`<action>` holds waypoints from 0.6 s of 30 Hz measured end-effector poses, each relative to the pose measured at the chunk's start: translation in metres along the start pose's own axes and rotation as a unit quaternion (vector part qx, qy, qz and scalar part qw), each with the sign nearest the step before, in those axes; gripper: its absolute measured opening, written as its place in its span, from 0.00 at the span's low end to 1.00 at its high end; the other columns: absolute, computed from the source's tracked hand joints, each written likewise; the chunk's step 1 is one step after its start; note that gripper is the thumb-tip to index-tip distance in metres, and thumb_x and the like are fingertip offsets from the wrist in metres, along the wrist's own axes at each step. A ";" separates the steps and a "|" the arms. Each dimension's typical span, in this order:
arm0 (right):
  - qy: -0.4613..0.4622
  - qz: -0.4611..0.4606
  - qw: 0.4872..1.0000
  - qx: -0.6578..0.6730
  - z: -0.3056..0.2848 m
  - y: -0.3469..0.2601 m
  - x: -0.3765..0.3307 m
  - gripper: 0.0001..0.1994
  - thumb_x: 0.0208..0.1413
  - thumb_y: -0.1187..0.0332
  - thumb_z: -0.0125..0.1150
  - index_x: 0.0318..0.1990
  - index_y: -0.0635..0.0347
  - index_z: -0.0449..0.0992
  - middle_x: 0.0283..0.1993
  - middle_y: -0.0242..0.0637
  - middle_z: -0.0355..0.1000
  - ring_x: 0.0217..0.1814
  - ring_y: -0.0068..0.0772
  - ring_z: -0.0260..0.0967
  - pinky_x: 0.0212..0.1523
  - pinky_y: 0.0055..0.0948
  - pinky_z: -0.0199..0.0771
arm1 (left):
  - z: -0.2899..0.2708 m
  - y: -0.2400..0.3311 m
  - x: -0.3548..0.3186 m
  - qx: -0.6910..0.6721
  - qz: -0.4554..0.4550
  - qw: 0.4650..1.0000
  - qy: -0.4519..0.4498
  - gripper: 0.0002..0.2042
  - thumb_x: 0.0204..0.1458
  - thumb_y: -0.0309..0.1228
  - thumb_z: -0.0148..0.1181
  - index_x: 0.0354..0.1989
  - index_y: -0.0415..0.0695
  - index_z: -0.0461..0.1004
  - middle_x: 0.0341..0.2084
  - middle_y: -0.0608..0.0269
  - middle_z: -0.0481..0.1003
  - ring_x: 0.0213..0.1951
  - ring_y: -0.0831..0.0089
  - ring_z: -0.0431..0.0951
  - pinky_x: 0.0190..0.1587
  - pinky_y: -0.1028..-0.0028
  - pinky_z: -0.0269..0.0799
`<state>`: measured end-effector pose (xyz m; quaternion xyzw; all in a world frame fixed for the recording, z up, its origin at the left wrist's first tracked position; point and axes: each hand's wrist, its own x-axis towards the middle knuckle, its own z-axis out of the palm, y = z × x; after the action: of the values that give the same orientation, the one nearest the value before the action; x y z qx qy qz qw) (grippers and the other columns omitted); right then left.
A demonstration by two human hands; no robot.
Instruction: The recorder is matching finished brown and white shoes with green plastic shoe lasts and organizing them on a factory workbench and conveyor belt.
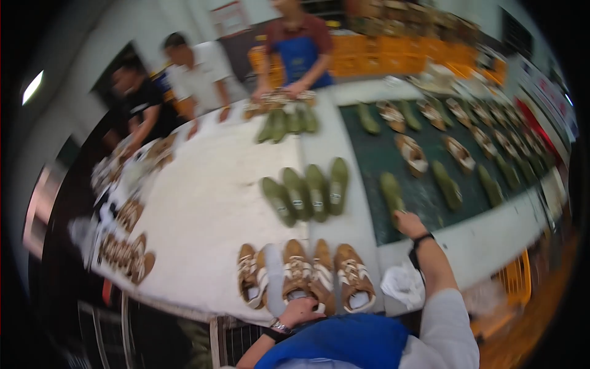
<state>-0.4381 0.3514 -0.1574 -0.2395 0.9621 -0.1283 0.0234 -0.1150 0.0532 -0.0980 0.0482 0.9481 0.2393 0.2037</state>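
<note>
A workshop with people standing around a long white-topped table [203, 203]; a dark green mat [369, 215] covers part of its right side. On the mat's near edge lies an olive-green, flat, foot-shaped insole [390, 189]. The right hand [408, 225] touches its near end, fingers drawn close; blur hides whether they pinch it. The insole extends away beyond the fingertips. It looks light and flexible, probably best held by the edges of one end. The left hand [300, 312] is at the heel of a brown, white-striped lace-up shoe [295, 264], likely soft-sided, easiest held there; its grip cannot be told.
</note>
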 end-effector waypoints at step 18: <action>-0.418 -0.199 0.882 0.084 -0.025 -0.156 -0.173 0.21 0.51 0.53 0.53 0.46 0.56 0.72 0.42 0.47 0.72 0.44 0.47 0.70 0.45 0.33 0.69 | 0.007 0.001 -0.004 -0.008 0.000 1.000 0.013 0.24 0.39 0.54 0.57 0.26 0.41 0.73 0.24 0.52 0.74 0.32 0.54 0.75 0.32 0.61 0.69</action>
<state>-0.2170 0.3053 -0.0959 -0.4548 0.7805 -0.0984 0.4175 -0.1084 0.0570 -0.1018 0.0436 0.9487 0.2477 0.1917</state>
